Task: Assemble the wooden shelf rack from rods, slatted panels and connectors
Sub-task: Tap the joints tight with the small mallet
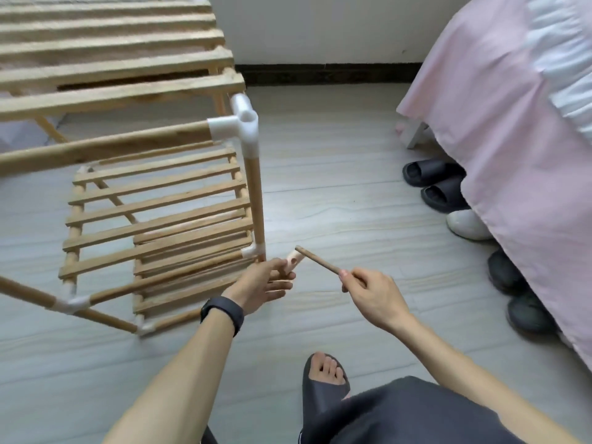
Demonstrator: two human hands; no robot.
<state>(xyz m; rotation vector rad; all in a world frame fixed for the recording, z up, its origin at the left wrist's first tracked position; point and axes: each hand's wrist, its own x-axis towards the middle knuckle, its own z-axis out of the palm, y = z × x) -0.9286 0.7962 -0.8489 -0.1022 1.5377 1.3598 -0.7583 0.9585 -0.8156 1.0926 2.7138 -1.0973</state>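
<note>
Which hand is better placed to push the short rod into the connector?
Right, probably: the right hand grips the short rod, its tip almost at the connector that the left hand holds.

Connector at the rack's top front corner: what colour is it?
The connector is white, best seen in the head view.

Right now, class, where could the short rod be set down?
Bare floor runs between the rack's upright rod and the bed cover, back to the wall. More lies left of the person's foot. Crowded: shoes line the bed's edge; slatted panels fill the rack's base.
</note>
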